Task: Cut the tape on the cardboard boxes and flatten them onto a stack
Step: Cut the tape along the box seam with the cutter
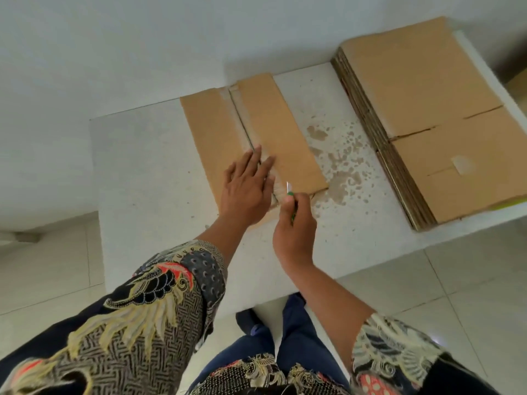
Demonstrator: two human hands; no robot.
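A brown cardboard box [211, 129] lies on the white table [142, 172], its two top flaps meeting at a taped seam down the middle. My left hand [246, 189] rests flat on the box near its front end, fingers straight across the seam. My right hand [293, 223] grips a small green-handled cutter [289, 192], its blade pointing up at the front edge of the box. A stack of flattened boxes [427, 109] sits on the right side of the table.
Brown stains [339, 155] mark the table between the box and the stack. The table's front edge runs just before my legs, above a pale tiled floor [456, 295]. A white wall stands behind the table.
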